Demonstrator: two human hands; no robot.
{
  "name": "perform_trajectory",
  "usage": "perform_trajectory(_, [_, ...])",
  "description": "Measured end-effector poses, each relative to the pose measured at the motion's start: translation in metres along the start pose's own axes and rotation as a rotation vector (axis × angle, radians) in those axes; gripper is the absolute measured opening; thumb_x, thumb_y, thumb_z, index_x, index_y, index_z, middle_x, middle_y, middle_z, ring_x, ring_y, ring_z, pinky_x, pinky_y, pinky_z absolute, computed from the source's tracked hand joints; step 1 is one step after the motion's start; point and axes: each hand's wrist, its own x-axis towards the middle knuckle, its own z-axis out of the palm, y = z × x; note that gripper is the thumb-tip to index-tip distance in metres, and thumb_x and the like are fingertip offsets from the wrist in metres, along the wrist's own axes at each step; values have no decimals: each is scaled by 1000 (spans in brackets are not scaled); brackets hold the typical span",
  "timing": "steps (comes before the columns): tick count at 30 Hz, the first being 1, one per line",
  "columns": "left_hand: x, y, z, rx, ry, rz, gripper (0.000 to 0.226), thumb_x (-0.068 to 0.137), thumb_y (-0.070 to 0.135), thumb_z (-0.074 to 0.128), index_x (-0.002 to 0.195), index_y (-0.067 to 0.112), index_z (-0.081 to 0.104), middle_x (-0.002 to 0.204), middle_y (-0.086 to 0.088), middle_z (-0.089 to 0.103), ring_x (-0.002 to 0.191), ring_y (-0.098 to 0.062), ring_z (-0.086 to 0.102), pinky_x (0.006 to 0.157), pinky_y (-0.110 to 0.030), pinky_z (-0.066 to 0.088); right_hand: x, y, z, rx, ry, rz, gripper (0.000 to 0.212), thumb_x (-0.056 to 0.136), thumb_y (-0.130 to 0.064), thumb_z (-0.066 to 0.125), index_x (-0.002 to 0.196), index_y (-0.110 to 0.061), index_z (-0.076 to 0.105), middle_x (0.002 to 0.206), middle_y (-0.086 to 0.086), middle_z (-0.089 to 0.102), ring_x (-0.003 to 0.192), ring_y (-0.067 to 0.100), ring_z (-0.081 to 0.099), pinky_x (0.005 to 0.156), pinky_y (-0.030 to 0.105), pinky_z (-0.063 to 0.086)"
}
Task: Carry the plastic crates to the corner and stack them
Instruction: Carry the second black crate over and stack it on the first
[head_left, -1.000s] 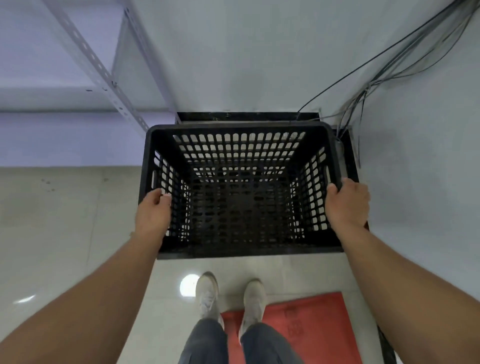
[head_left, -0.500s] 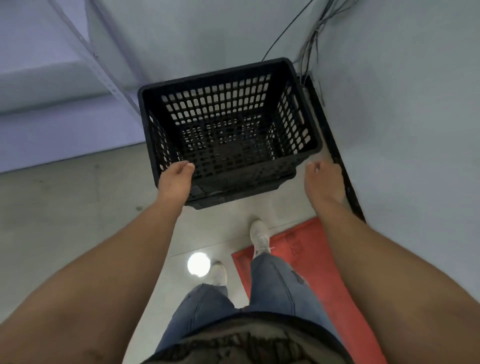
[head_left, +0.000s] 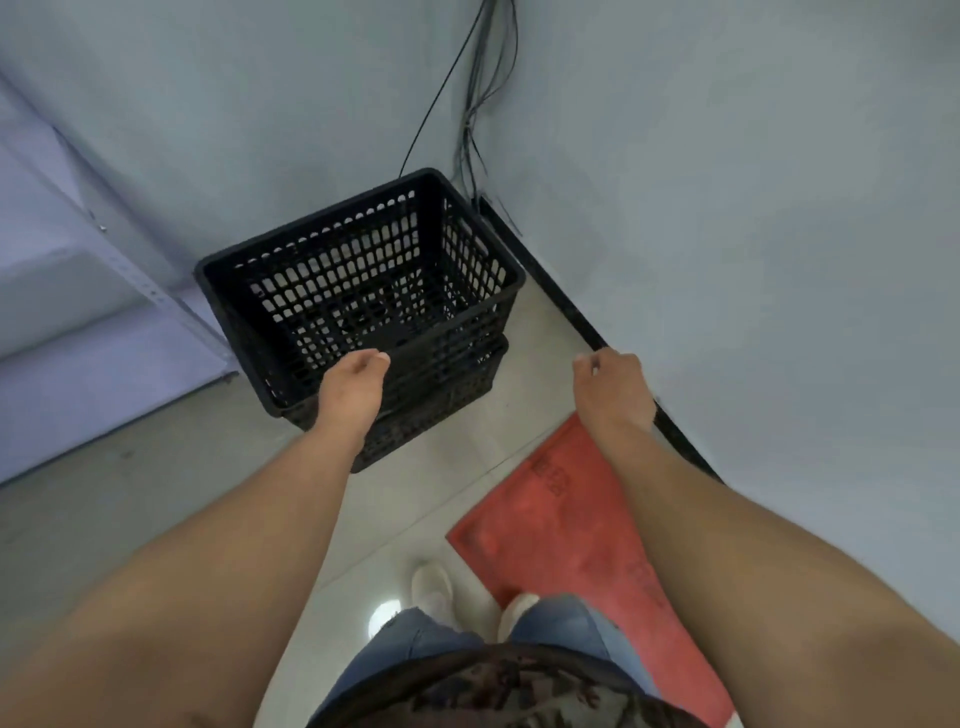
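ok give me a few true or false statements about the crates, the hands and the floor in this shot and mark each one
1. The black crate sits nested on another crate by the corner. True.
2. The right hand grips the crate's rim. False: it hangs in the air beside the crate, apart from it, holding nothing.
3. A red mat lies on the floor by the right-hand wall. True.
4. The top crate is full of boxes. False: it is empty, and its perforated bottom shows.
5. Cables run down the wall into the corner behind the crate. True.
6. The left hand rests flat on the mat. False: it is in front of the crate's near side, holding nothing.
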Motion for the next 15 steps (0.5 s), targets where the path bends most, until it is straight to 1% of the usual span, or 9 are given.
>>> perform_trajectory(3, [-2, 12, 3, 6, 17, 47, 33, 93, 33, 51, 122, 19, 60, 122, -3, 60, 115, -21, 55, 104, -42, 42, 6, -16, -6, 21, -13, -55, 41, 97, -34, 36, 109, -8, 64, 123, 14, 54, 95, 31, 61, 85, 39, 49])
perform_trajectory(7, [-4, 21, -3, 12, 60, 82, 34, 93, 34, 50, 123, 20, 59, 118, 1, 59, 116, -20, 54, 104, -41, 42, 16, -31, -9, 20, -36, -135, 41, 97, -35, 36, 109, -8, 64, 123, 14, 52, 97, 30, 60, 84, 37, 46])
perform_trajectory(11, [1, 25, -15, 7, 111, 103, 38, 93, 35, 50, 128, 20, 57, 128, -1, 59, 118, -20, 54, 105, -43, 42, 29, -47, -4, 7, -30, -182, 41, 98, -35, 35, 111, -8, 63, 122, 13, 54, 94, 29, 60, 79, 35, 45])
perform_trajectory(15, [16, 27, -26, -4, 140, 87, 38, 94, 35, 50, 128, 20, 57, 128, -2, 60, 117, -21, 55, 104, -44, 42, 44, -66, 5, -12, -32, -213, 41, 98, -37, 35, 113, -11, 63, 121, 12, 55, 88, 24, 57, 79, 34, 46])
